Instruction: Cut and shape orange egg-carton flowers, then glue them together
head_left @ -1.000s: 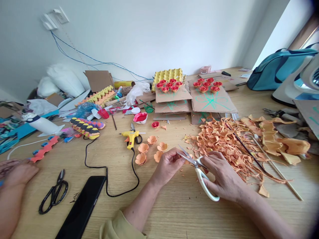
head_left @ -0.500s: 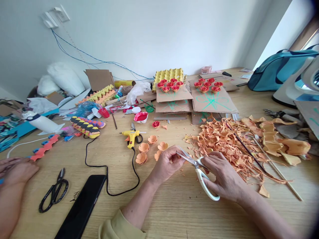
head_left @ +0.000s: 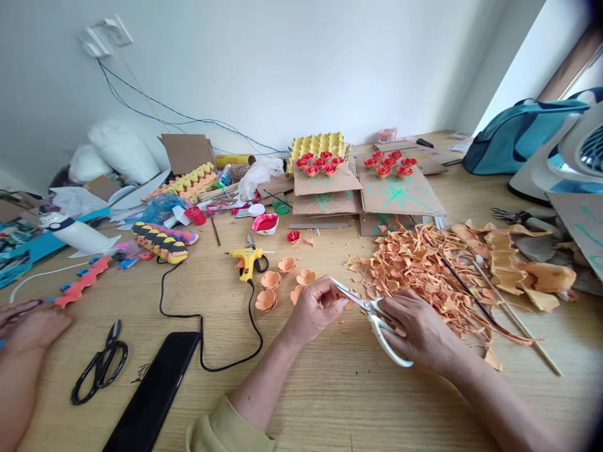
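My right hand (head_left: 414, 323) grips the scissors (head_left: 389, 342) by their white handles. Their blades point left, nearly together, with the tips at my left hand (head_left: 315, 309). That hand's thumb and fingers are pinched around something small, which they and the blades mostly hide. Several orange egg-carton cups (head_left: 267, 299), cut like flower petals, sit just left of my left hand, some of them stacked. Beyond my right hand lies a heap of orange carton scraps (head_left: 409, 263).
A yellow glue gun (head_left: 249, 262) with a black cord, a phone (head_left: 153, 389) and black-handled scissors (head_left: 101, 364) lie to the left. Red paper flowers (head_left: 320, 164) stand on cardboard (head_left: 400, 194) at the back. Another person's hand (head_left: 38, 323) is at the left edge.
The scissors' blades have come closer together, and the lower handle has risen toward the upper one. My left hand stays about where it was. The view has shifted slightly.
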A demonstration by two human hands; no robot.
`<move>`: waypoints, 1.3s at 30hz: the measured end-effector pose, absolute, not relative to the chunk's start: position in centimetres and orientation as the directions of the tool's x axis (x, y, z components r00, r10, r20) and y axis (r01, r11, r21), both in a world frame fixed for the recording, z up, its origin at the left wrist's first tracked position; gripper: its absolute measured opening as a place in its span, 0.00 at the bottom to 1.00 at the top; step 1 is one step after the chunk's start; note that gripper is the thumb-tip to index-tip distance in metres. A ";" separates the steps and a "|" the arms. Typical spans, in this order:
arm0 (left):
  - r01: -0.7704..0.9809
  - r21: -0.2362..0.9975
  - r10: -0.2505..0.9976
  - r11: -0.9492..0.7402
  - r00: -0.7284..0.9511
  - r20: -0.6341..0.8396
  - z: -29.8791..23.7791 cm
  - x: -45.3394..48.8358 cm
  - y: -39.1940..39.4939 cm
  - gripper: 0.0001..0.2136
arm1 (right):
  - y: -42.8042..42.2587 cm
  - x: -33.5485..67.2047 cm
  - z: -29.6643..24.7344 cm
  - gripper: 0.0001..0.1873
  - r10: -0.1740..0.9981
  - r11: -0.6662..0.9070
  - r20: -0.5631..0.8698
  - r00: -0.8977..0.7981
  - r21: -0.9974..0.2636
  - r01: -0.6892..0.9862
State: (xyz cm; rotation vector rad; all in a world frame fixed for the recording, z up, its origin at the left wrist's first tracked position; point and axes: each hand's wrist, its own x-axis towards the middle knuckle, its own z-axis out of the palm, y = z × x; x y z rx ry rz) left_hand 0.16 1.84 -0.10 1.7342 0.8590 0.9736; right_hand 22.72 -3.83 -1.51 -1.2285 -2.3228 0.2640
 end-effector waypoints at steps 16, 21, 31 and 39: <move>-0.036 0.999 0.877 -0.017 0.479 0.032 -0.8 0.6 1.8 0.08 | -3.7 22.4 -1.0 0.14 0.979 0.201 0.164 -0.117 -0.850 0.487; 0.092 0.994 0.851 -0.065 0.526 0.007 -0.9 0.6 1.6 0.10 | -4.0 22.2 -0.7 0.13 0.984 0.163 0.135 -0.116 -0.946 0.280; 0.267 0.931 0.788 -0.249 0.614 0.035 0.7 1.2 0.3 0.06 | -4.2 21.5 -1.1 0.14 0.979 0.150 0.113 -0.170 -0.962 0.226; -0.047 0.995 0.788 0.093 0.614 -0.044 -0.5 1.2 0.7 0.14 | -4.3 21.2 -1.0 0.10 0.961 0.079 0.037 -0.275 -0.987 0.143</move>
